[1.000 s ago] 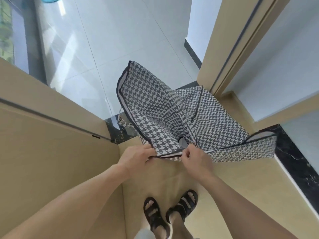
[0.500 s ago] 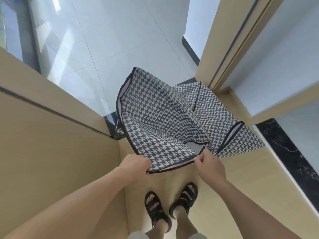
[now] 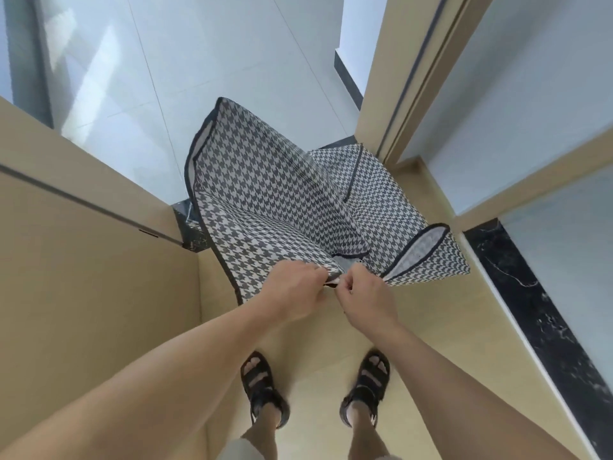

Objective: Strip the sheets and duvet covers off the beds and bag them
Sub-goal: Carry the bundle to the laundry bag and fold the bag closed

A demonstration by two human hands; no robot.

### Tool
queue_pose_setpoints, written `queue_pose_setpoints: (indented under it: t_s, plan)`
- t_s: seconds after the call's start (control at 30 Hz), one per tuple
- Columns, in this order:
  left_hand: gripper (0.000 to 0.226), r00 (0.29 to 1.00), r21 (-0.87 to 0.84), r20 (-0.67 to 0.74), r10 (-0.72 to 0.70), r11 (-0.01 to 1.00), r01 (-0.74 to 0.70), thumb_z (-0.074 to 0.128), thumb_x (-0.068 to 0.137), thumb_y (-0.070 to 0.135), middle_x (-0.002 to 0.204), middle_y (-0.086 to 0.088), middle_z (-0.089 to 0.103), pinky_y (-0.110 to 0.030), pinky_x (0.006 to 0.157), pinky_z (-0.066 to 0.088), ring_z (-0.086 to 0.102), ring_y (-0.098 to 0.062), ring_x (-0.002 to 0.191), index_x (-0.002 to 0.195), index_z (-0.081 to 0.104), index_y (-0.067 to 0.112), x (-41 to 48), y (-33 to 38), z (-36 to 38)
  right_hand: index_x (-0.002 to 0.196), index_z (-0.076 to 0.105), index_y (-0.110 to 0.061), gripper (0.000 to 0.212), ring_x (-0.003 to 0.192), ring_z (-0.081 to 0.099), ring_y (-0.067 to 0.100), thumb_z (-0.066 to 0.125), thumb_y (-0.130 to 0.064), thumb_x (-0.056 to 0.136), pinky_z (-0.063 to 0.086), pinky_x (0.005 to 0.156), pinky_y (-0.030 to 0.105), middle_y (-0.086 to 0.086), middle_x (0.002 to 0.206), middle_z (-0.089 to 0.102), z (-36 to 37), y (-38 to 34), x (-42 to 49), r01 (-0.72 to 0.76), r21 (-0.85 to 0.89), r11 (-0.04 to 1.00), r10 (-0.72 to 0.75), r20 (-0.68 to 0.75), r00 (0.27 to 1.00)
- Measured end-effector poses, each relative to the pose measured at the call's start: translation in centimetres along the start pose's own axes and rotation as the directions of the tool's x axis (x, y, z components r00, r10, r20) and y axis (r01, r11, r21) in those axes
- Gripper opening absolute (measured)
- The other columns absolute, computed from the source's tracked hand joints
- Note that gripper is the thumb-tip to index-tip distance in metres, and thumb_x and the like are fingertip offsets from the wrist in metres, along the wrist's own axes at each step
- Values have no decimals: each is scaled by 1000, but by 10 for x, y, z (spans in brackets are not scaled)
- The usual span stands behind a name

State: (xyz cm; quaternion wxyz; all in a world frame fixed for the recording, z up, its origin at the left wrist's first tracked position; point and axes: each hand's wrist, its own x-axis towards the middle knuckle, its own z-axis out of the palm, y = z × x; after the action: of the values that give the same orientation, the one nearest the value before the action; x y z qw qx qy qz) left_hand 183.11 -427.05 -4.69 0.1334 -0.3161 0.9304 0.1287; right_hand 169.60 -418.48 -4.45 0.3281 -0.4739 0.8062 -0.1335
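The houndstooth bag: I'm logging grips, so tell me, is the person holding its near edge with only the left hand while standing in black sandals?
Not quite. The head view shows both the left hand and right hand pinching the houndstooth bag's near edge. The black sandals are right.

Woven houndstooth cloth bag with dark fabric trim, glossy pale floor tiles, polished black marble threshold, matt beige floor.

Black-and-white houndstooth bag with dark trim; black sandals.
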Motion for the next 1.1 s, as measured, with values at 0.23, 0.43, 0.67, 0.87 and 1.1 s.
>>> queue_pose_setpoints:
  t_s: [0.23, 0.43, 0.67, 0.87, 1.1]
  plan:
    - [26, 999, 77, 54, -4, 997, 0, 37, 89, 46, 80, 7, 50, -29, 60, 30, 43, -15, 72, 89, 46, 22, 4, 20, -5, 93, 54, -12, 13, 78, 64, 27, 53, -24, 100, 51, 72, 44, 6, 82, 66, -3, 5, -5, -43, 162, 986, 33, 64, 997]
    - [31, 991, 160, -4, -130, 979, 129, 27, 104, 41, 103, 3, 60, -31, 74, 34, 48, -18, 85, 110, 49, 20, 8, 20, -6, 95, 55, -14, 11, 80, 69, 28, 54, -24, 99, 52, 77, 46, 7, 85, 69, -4, 8, 6, -19, 260, 965, -13, 122, 992]
    - [7, 974, 74, 185, -133, 990, 121, 45, 94, 21, 68, 4, 46, -31, 59, 31, 46, -19, 67, 88, 47, 17, -1, 20, -14, 88, 52, -15, 19, 61, 59, 13, 53, -30, 99, 53, 62, 42, -7, 71, 57, 1, 36, 21, 75, -13, 997, -73, 142, 987]
    - [10, 947, 3, 254, -197, 979, 203, 48, 91, 25, 66, 4, 44, -30, 55, 30, 46, -18, 63, 87, 42, 17, -23, 13, -5, 73, 35, -30, 29, 52, 45, 4, 50, -35, 98, 30, 46, 26, -12, 64, 51, -18, 60, 34, 107, -242, 964, -73, 144, 987]
    - [25, 864, 77, 460, -205, 979, 191, 63, 85, 39, 66, 3, 52, -28, 51, 37, 49, -18, 60, 86, 59, 13, 6, 13, -22, 83, 47, -14, 19, 69, 74, 24, 49, -20, 100, 52, 54, 32, 3, 81, 60, -22, 31, 23, -331, 260, 907, 272, 237, 933]
